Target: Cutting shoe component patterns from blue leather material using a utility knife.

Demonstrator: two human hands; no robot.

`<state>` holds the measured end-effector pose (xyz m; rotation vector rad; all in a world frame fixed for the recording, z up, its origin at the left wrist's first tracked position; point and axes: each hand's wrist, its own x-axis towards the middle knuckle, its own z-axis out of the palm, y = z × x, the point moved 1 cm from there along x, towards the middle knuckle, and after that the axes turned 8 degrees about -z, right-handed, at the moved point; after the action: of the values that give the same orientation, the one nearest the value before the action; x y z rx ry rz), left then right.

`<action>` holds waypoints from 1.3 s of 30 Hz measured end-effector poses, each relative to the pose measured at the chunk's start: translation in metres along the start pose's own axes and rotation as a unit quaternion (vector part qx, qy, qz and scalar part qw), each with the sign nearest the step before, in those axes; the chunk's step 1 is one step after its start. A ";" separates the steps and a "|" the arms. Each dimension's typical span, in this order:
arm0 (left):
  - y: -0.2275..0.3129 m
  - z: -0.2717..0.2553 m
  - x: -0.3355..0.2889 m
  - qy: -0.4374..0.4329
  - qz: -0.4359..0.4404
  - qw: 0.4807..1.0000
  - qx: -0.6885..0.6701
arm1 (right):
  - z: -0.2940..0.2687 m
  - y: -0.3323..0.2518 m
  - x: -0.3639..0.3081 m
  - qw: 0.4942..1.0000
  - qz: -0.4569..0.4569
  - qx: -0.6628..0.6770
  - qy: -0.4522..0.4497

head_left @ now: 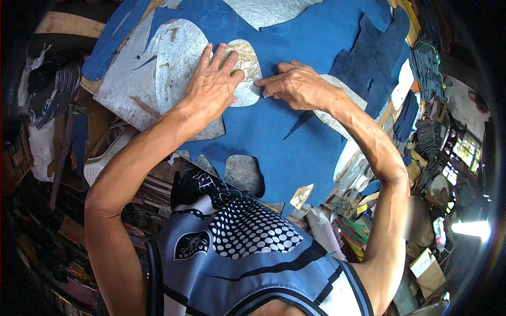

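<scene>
My left hand (213, 79) lies with fingers spread on a worn, rounded template (246, 60), pressing it against a large blue sheet that looks like suede or leather (253, 134). At the template's right edge, my right hand (295, 84) is closed with its index finger reaching to the edge. A thin dark tip, like a small knife's, shows under those fingers; most of it is hidden by the hand. Left of the template, the grey work surface (124, 84) shows through a large rounded opening in the sheet. A narrow dark slit crosses the sheet below my right hand.
A dark blue offcut (363, 60) lies on the sheet at the far right. A small tan scrap (301, 196) rests near the front edge. Stacked dark pieces (426, 66) stand beyond the right side. A white plastic chair (108, 155) is at the left, and a black plastic bag (55, 92) hangs behind it.
</scene>
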<state>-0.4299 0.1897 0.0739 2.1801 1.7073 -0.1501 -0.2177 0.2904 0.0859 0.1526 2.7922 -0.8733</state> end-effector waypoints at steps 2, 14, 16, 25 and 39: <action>0.008 0.003 -0.004 0.020 -0.016 0.998 0.056 | -0.001 -0.003 -0.003 0.999 -0.027 -0.023 0.021; 0.064 0.038 -0.028 0.162 -0.134 0.977 0.031 | -0.041 0.015 0.080 0.971 -0.181 -0.059 0.144; 0.065 0.042 -0.027 0.169 -0.146 0.975 0.010 | -0.041 0.014 0.098 0.976 -0.194 -0.031 0.089; 0.062 0.035 -0.029 0.143 -0.144 0.979 -0.012 | -0.049 0.011 0.120 0.977 -0.200 -0.034 -0.060; 0.062 0.035 -0.031 0.129 -0.156 0.979 -0.022 | -0.047 0.005 0.119 0.976 -0.168 -0.113 -0.085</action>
<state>-0.3738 0.1364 0.0643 1.9541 2.1691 0.0947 -0.3409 0.3258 0.0932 -0.4218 2.7683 -0.5905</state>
